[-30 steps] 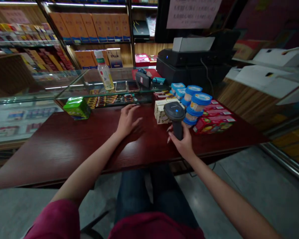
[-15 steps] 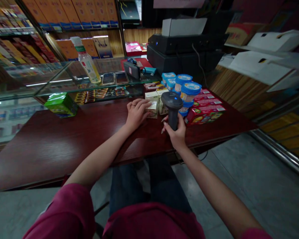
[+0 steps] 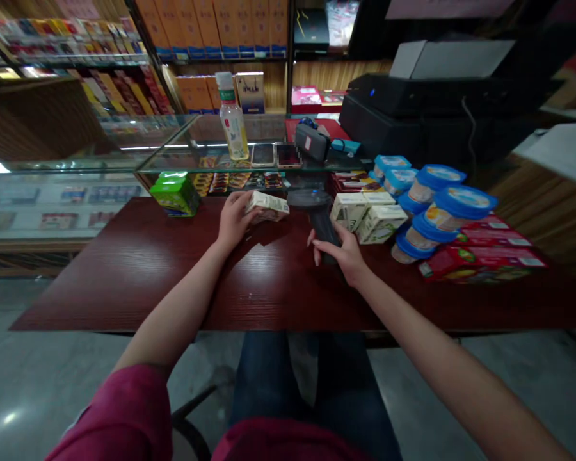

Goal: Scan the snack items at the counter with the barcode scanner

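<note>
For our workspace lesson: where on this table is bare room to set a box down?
Bare wood: left of the left hand and its small box, between the green pack and the near edge of the table, and between the hands. Crowded: right of the right hand and scanner, with cream cartons, blue-lidded tubs and red boxes.

scanner handle hidden in right hand, carton print unreadably blurred

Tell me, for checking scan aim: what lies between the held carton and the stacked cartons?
The barcode scanner, gripped in the right hand; head view.
</note>
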### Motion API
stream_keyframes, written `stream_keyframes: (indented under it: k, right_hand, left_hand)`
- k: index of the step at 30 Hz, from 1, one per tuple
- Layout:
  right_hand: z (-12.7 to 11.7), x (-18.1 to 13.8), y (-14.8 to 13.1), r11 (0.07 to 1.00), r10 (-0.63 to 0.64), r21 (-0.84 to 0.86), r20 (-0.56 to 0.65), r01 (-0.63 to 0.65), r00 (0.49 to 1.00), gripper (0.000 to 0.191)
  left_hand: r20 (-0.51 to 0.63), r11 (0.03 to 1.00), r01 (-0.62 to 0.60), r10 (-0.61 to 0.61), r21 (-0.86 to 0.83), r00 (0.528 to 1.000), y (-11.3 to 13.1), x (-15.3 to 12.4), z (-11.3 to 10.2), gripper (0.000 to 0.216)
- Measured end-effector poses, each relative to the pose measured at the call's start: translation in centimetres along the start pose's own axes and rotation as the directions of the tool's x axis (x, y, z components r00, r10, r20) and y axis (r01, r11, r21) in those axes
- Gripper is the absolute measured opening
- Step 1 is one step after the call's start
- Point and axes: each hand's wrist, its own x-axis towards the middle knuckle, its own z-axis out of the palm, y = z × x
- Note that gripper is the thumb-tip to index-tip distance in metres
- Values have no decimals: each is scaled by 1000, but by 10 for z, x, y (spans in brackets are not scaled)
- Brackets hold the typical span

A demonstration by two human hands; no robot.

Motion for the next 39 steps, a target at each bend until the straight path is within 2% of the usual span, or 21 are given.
stream_keyframes:
  k: [2,5,8,11,16,20,22,24,26,28,31,33,36,39]
  right_hand:
    - [7,25,7,999,27,43,4,-27,1000,29]
    - [16,52,22,992,67,112,-55,-60,996,32]
    - [18,60,35,985,107,138,-55,-98,993,35]
    - [17,57,40,988,109,114,7,-109,994,36]
    - [20,50,33,991,108,70,40,-110,993,33]
    - [24,48,30,996,83,42,28,-85,996,34]
    - [25,47,30,997,70,40,30,-71,997,35]
    - [24,45,30,997,61,53,41,-63,997,36]
    - [24,41,28,994,60,84,62,-65,996,33]
    - [25,36,25,990,69,116,106,-81,992,29]
    - [29,28,20,984,105,121,190,-130,976,27]
    - [32,24,18,982,136,98,217,-160,967,31]
    - [34,21,19,980,171,57,225,-188,959,38]
    - [34,19,23,976,201,45,220,-215,955,42]
  left_hand:
    - [-103,996,90,-88,13,991,-11,5,-2,44]
    - [-258,968,248,-229,44,939,-19,9,-9,39]
    - [-314,939,328,-284,99,906,-16,9,-16,43]
    - [-240,942,296,-253,161,937,-5,9,-18,60]
    - [-35,983,105,-101,149,994,6,10,-15,82]
    - [85,993,1,-10,115,996,3,10,-15,77]
    - [83,995,41,-49,92,995,1,9,-14,70]
    - [-20,987,147,-146,69,989,-2,7,-13,63]
    - [-154,960,279,-274,11,949,-4,6,-11,53]
    - [-218,918,385,-397,-97,891,-7,6,-10,46]
    - [-189,846,462,-516,-265,836,-11,7,-9,50]
    - [-96,810,467,-529,-355,843,-12,9,-12,54]
    - [46,770,445,-479,-458,877,-13,10,-15,59]
    - [-24,754,451,-524,-477,851,-14,11,-14,58]
